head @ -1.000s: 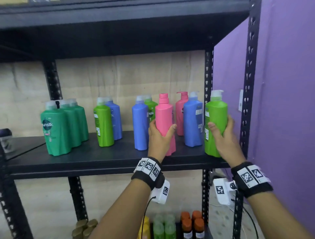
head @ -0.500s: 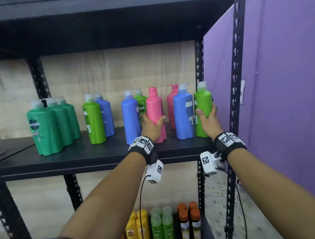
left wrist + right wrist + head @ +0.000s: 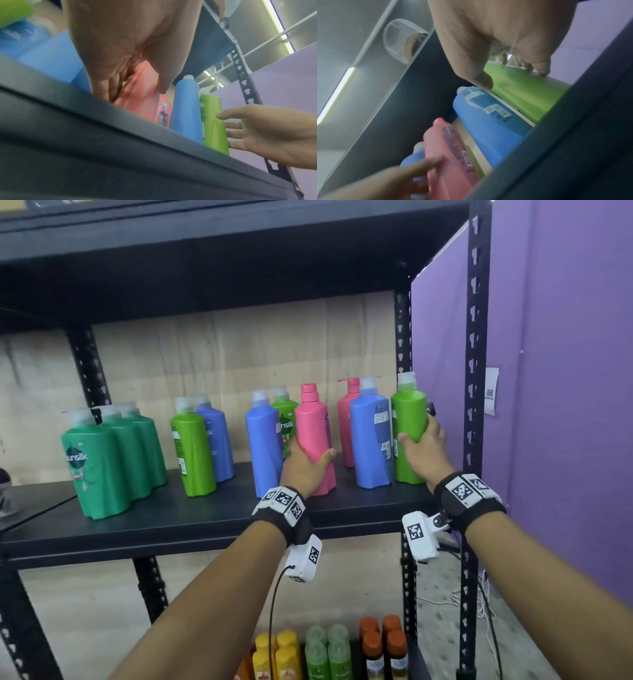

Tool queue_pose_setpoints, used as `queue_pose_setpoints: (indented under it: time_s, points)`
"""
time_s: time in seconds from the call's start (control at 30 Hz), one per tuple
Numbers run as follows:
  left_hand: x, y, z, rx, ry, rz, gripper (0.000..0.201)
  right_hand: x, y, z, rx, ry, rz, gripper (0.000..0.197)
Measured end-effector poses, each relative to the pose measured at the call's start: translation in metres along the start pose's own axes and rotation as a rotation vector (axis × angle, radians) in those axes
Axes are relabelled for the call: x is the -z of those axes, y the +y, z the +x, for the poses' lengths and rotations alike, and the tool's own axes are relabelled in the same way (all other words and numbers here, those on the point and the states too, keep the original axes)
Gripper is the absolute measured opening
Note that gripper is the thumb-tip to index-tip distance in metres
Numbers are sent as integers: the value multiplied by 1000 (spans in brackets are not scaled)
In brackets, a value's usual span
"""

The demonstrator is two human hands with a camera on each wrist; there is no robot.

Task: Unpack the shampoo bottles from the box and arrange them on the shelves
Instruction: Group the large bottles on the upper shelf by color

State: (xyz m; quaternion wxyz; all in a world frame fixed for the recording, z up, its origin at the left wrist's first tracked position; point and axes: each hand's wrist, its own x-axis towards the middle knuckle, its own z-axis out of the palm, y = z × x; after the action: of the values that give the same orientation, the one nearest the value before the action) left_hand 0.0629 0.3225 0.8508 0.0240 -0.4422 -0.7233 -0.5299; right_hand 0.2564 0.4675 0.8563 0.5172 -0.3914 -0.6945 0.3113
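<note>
On the black shelf [image 3: 205,518] stand several shampoo bottles. My left hand [image 3: 306,465] grips a pink bottle [image 3: 313,433] low down, thumb on its right side; the bottle leans slightly left, its base on the shelf. My right hand [image 3: 424,451] grips a light green bottle [image 3: 407,422] at the shelf's right end, beside a blue bottle [image 3: 370,436]. The left wrist view shows my left hand [image 3: 130,75] around the pink bottle [image 3: 142,102]. The right wrist view shows my right hand [image 3: 510,70] clasping the green bottle [image 3: 527,92]. No box is in view.
Further left stand dark green bottles [image 3: 102,463], a light green [image 3: 191,453] and other blue ones [image 3: 262,450]. A purple wall [image 3: 565,405] and the rack's posts [image 3: 474,371] close the right side. A lower shelf holds yellow, green and orange-capped bottles [image 3: 329,652].
Both hands have pushed their bottles further back on the shelf. The green bottle now stands beside the blue one near the rear post. The grips are unchanged.
</note>
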Motion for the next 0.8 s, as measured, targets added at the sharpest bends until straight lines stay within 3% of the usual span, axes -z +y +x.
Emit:
queue_pose_setpoints:
  time_s: [0.13, 0.27, 0.37, 0.43, 0.57, 0.67, 0.8]
  points:
    - [17, 2, -8, -82, -10, 49, 55, 6, -1, -26, 191, 102, -37, 74]
    - [39, 9, -19, -175, 148, -10, 37, 9, -14, -49, 445, 206, -171, 43]
    - [59, 17, -16, -188, 220, -36, 35, 7, -36, -49, 463, 115, -360, 28]
    - [73, 22, -12, -205, 292, -26, 31, 5, -50, -45, 404, 45, -370, 34]
    - [90, 22, -1, -182, 450, 116, 38, -4, -68, -37, 394, 69, -347, 62]
    - [96, 19, 8, -78, 406, 150, 54, -17, -77, -31, 351, 19, -428, 76]
    - [94, 9, 23, 21, 238, 133, 77, -31, -85, -26, 289, -25, -469, 90]
